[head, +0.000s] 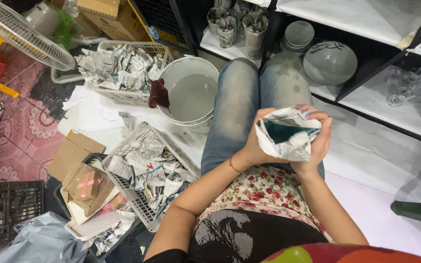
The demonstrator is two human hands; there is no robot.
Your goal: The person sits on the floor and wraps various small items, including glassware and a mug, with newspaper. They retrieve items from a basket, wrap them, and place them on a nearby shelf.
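Over the person's lap, both hands hold a newspaper-wrapped bundle (288,134): the left hand (255,141) cups it from below and the right hand (317,139) curls its fingers (313,116) closed over the top edge. The paper is partly open, showing a dark green thing inside, so the wrapping looks half undone or half made; which cannot be told. Two white baskets (147,185) (123,68) on the floor are heaped with crumpled newspaper, suggesting many pieces handled. A white bucket (188,92) stands beside the knees, and grey bowls (330,61) sit on the shelf.

Bright, even indoor light; soft shadows, edges slightly stretched
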